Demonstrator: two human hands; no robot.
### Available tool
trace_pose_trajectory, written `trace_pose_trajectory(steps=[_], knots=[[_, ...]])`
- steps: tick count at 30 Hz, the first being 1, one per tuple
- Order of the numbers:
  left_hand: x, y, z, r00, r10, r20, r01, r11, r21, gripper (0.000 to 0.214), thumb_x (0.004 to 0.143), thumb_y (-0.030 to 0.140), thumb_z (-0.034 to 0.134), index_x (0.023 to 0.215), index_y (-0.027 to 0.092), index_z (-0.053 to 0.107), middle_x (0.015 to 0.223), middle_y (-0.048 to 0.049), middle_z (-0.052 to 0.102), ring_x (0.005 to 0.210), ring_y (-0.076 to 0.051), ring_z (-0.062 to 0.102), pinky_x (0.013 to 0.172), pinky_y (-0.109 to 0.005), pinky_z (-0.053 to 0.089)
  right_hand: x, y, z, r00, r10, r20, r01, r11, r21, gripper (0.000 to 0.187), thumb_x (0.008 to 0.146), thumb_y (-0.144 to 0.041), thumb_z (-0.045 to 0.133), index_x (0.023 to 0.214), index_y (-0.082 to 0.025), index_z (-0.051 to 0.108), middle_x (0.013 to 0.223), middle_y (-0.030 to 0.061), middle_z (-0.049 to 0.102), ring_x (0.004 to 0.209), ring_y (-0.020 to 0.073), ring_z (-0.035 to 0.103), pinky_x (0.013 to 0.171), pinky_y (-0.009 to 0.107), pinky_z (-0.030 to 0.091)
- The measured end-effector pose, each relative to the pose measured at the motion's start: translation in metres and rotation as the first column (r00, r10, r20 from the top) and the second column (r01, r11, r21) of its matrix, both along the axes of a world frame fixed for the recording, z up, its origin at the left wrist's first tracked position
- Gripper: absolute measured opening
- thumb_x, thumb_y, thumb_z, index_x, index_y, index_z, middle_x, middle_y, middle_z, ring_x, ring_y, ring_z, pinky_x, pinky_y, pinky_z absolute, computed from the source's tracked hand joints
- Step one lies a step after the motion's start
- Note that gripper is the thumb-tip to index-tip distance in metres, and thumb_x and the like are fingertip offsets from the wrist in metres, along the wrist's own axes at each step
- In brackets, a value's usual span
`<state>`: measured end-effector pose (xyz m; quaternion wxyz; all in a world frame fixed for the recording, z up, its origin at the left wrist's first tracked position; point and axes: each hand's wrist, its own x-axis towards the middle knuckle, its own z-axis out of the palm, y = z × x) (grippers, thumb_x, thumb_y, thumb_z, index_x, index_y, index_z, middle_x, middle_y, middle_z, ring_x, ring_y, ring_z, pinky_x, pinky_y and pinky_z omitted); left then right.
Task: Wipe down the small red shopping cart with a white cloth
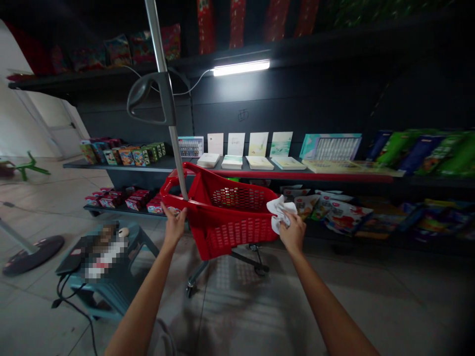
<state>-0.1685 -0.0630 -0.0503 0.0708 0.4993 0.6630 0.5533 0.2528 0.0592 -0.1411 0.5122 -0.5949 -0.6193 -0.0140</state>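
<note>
Both forearms reached forward, the left hand [173, 223] gripping the near rim of the red basket trolley [230, 217] to steady it while the right hand [293, 232] pressed a crumpled white cloth [280, 210] against its right edge.

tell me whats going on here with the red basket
A person stands over a red perforated plastic shopping basket on wheels in a dim shop aisle. The left hand grips the basket's near rim by the grey metal pull handle. The right hand presses a crumpled white cloth against the basket's right rim. A blue plastic stool stands at left, and dark shelves of books and boxes run behind.
</note>
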Motion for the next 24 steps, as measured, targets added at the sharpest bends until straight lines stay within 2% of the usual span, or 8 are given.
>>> trace_pose_trajectory(steps=[3, 7, 9, 12, 14, 17, 21, 24], knots=[[0.014, 0.005, -0.016, 0.991, -0.092, 0.094, 0.102, 0.99, -0.1, 0.052, 0.093, 0.043, 0.062, 0.137, 0.017, 0.051, 0.118, -0.0139, 0.074, 0.107, -0.025, 0.072, 0.092, -0.036, 0.055, 0.005, 0.001, 0.001, 0.999, 0.02, 0.026, -0.019, 1.0, -0.004, 0.048, 0.08, -0.021, 0.054, 0.124, -0.016, 0.069, 0.123, 0.0167, 0.062, 0.116, 0.0305, 0.054, 0.108, 0.048, 0.04], [0.019, 0.006, -0.021, 0.996, -0.059, 0.071, 0.066, 0.992, -0.103, 0.037, 0.095, 0.042, 0.058, 0.121, 0.017, 0.062, 0.115, -0.014, 0.075, 0.105, -0.026, 0.072, 0.091, -0.036, 0.054, 0.018, 0.007, -0.002, 0.999, 0.011, -0.035, -0.012, 1.0, -0.026, 0.05, 0.077, -0.022, 0.055, 0.125, -0.015, 0.069, 0.122, 0.017, 0.063, 0.117, 0.03, 0.057, 0.108, 0.046, 0.042], [0.019, 0.005, -0.018, 0.996, -0.061, 0.057, 0.066, 0.993, -0.094, 0.035, 0.094, 0.041, 0.058, 0.119, 0.017, 0.063, 0.113, -0.0135, 0.075, 0.104, -0.026, 0.072, 0.089, -0.034, 0.053, 0.022, 0.009, -0.008, 0.985, -0.085, -0.148, 0.064, 0.988, -0.14, 0.052, 0.075, -0.024, 0.056, 0.124, -0.012, 0.069, 0.118, 0.0194, 0.065, 0.113, 0.0317, 0.061, 0.104, 0.046, 0.045], [0.019, 0.004, -0.016, 0.997, -0.063, 0.046, 0.067, 0.994, -0.083, 0.036, 0.094, 0.042, 0.058, 0.12, 0.017, 0.062, 0.111, -0.0126, 0.076, 0.102, -0.025, 0.073, 0.087, -0.032, 0.053, 0.012, 0.011, -0.021, 0.904, -0.248, -0.347, 0.11, 0.921, -0.373, 0.048, 0.076, -0.029, 0.057, 0.118, -0.007, 0.068, 0.107, 0.0229, 0.069, 0.102, 0.0351, 0.066, 0.095, 0.048, 0.051], [0.02, 0.005, -0.016, 0.997, -0.066, 0.036, 0.069, 0.995, -0.078, 0.038, 0.094, 0.043, 0.058, 0.121, 0.016, 0.062, 0.11, -0.013, 0.076, 0.102, -0.025, 0.072, 0.087, -0.032, 0.053, -0.008, 0.012, -0.031, 0.834, -0.315, -0.453, 0.126, 0.908, -0.4, 0.048, 0.079, -0.03, 0.054, 0.12, -0.006, 0.064, 0.112, 0.025, 0.068, 0.106, 0.036, 0.067, 0.096, 0.047, 0.051], [0.021, 0.009, -0.019, 0.996, -0.086, 0.029, 0.088, 0.994, -0.069, 0.039, 0.095, 0.044, 0.056, 0.121, 0.016, 0.062, 0.112, -0.0134, 0.075, 0.102, -0.025, 0.072, 0.087, -0.033, 0.053, -0.055, 0.009, -0.042, 0.759, -0.327, -0.564, 0.16, 0.932, -0.325, 0.053, 0.081, -0.029, 0.05, 0.13, -0.009, 0.052, 0.125, 0.0246, 0.064, 0.116, 0.0317, 0.064, 0.1, 0.041, 0.05], [0.022, 0.013, -0.025, 0.992, -0.127, 0.021, 0.128, 0.99, -0.057, 0.038, 0.096, 0.045, 0.055, 0.121, 0.017, 0.061, 0.11, -0.0118, 0.075, 0.099, -0.024, 0.072, 0.086, -0.032, 0.053, -0.138, -0.011, -0.043, 0.758, -0.113, -0.642, -0.035, 0.976, -0.213, 0.051, 0.081, -0.03, 0.05, 0.13, -0.016, 0.046, 0.122, 0.0188, 0.063, 0.11, 0.0274, 0.064, 0.098, 0.041, 0.052], [0.024, 0.015, -0.028, 0.987, -0.156, 0.028, 0.157, 0.986, -0.058, 0.039, 0.096, 0.045, 0.055, 0.122, 0.017, 0.06, 0.114, -0.0124, 0.075, 0.101, -0.025, 0.072, 0.086, -0.033, 0.054, -0.203, -0.043, -0.028, 0.847, 0.157, -0.508, -0.232, 0.969, -0.087, 0.044, 0.086, -0.031, 0.048, 0.127, -0.016, 0.05, 0.125, 0.0195, 0.061, 0.118, 0.0285, 0.059, 0.105, 0.044, 0.048]])
